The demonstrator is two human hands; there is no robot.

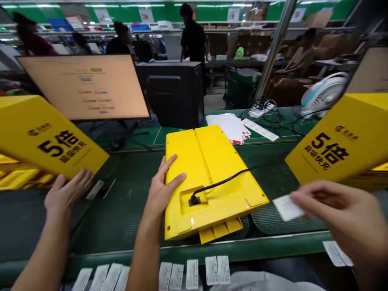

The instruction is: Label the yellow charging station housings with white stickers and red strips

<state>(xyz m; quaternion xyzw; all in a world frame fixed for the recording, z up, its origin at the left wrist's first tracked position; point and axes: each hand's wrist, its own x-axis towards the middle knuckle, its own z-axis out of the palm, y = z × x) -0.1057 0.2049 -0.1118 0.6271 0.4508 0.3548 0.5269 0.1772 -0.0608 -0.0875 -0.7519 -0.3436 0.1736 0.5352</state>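
The yellow unit [194,149] is at the centre of the green surface [118,218], back side up, slightly tilted. L hand [159,190] is clamped on its left edge, w/ thumb and forefinger on the back; the other fingers I cannot see well. R hand [342,210] pinches a white label [286,208], apart from the unit.

Unit is prob. stiff plastic, rather heavy, a bit slippery because smooth; best hold is both long side edges, away from the black cable [226,184], whose plug may be fragile. Label is prob. v. light, thin, easy to bend; better take it by one corner.

Count: 1 unit, 1 cable; printed yellow housings 2 pcs, i.e. left housing [69,141] and right housing [330,149]; near-edge labels [192,275] approx. 11 (4+5+2, some overlap), plus 1 in R hand; co-worker's hand [69,190], 1, at left housing.
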